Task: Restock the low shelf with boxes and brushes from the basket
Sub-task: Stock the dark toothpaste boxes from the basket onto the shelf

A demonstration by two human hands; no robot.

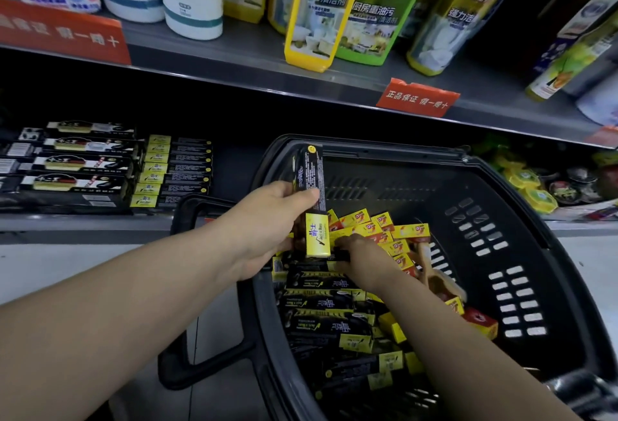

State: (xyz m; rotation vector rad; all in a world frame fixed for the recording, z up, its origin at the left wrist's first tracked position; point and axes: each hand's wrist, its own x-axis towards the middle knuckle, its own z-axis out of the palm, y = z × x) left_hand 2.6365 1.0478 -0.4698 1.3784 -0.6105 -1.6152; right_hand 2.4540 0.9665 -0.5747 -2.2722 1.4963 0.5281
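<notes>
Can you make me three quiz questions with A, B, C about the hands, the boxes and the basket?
1. Where is the right hand?
A in the basket
B on the upper shelf
C on the floor

2. What colours is the box in the left hand?
A red and white
B black and yellow
C green

3. How is that box held?
A lying flat
B upright
C crushed

Answers: 1 A, it reaches among the boxes there. 2 B, black top, yellow end. 3 B, it stands on end in the grip.
</notes>
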